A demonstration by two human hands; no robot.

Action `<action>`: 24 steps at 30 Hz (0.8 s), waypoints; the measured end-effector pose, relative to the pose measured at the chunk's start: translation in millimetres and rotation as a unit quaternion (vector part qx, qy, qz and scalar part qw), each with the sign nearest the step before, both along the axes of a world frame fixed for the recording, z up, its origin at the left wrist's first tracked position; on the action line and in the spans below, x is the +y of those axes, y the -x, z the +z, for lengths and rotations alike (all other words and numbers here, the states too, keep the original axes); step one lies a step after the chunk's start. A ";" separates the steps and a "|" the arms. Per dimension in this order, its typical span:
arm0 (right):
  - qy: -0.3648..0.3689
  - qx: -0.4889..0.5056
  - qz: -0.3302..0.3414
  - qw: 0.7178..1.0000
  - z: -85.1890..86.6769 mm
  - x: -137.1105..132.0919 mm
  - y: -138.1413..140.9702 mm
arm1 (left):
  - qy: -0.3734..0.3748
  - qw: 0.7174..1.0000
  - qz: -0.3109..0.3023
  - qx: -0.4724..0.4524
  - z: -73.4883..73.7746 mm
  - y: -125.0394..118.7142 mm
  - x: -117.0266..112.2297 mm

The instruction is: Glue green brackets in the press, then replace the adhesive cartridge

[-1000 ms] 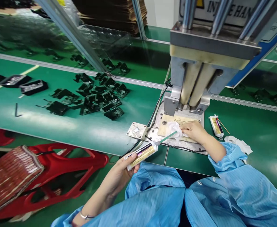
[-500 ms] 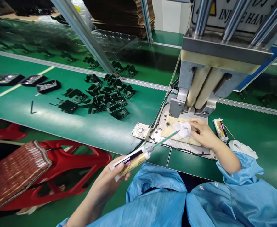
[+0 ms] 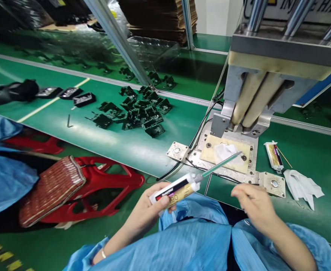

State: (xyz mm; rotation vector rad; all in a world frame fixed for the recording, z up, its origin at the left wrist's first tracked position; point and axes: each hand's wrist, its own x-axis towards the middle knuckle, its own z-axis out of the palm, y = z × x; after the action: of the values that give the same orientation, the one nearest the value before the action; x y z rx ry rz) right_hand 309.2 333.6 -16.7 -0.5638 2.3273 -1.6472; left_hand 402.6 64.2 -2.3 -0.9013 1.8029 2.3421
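Note:
My left hand (image 3: 154,203) is wrapped round a two-part adhesive cartridge (image 3: 176,191), held tilted up to the right. From its front end a long green mixing nozzle (image 3: 220,164) reaches over a crumpled white tissue (image 3: 227,153). That tissue lies on the cream pad (image 3: 206,155) of the press base. My right hand (image 3: 252,205) is over the bench's front edge, beside the right button block, fingers loosely bent and nothing visible in them.
The press head (image 3: 281,64) hangs above the pad. Right of it lie a second cartridge (image 3: 274,156), a thin stick (image 3: 285,157) and a white cloth (image 3: 302,186). Black plastic parts (image 3: 140,113) are heaped at left. A red chair (image 3: 106,188) and a co-worker's blue sleeve (image 3: 4,173) are further left.
My right hand has let go of the tissue, leaving it on the pad, and drawn back towards me. The cartridge stays in my left hand. The camera view has shifted left.

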 end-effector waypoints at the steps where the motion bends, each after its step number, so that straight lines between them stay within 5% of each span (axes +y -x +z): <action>1: 0.029 -0.035 0.043 0.998 -0.1 -5.8 -6.7 | -0.011 1.000 -0.014 0.011 0.7 1.7 6.9; 3: 0.097 -0.082 0.064 0.990 0.6 -16.7 -12.5 | -0.006 0.998 -0.053 0.018 3.2 5.4 19.8; 6: 0.168 -0.132 -0.017 0.977 5.5 -23.8 -11.1 | 0.017 0.993 -0.121 0.009 11.6 9.7 30.0; 11: 0.232 -0.214 -0.081 0.946 15.9 -8.1 -16.3 | -0.017 0.951 -0.305 0.043 31.7 11.3 15.6; 14: 0.239 -0.206 -0.117 0.941 19.3 7.6 -23.0 | 0.049 0.958 -0.249 0.134 34.5 19.1 5.3; 16: 0.219 -0.185 -0.147 0.947 19.7 16.5 -25.9 | 0.226 0.933 -0.167 0.224 25.7 35.5 5.7; 17: 0.207 -0.176 -0.165 0.948 19.3 20.1 -27.0 | 0.333 0.893 -0.141 0.266 17.9 47.4 8.9; 19: 0.189 -0.163 -0.207 0.946 16.9 26.5 -29.7 | 0.480 0.796 -0.192 0.315 -2.4 75.9 21.1; 20: 0.182 -0.162 -0.231 0.942 15.0 29.9 -32.0 | 0.516 0.760 -0.234 0.319 -13.5 90.5 29.5; 24: 0.132 -0.183 -0.310 0.924 1.3 52.7 -48.1 | 0.565 0.732 -0.247 0.290 -49.4 132.2 63.8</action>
State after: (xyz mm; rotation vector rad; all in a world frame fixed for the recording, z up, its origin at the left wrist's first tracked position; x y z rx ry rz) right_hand 357.3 386.3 -15.3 0.4733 2.1225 -2.1159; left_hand 270.4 128.0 -51.7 0.4651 3.2020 1.0401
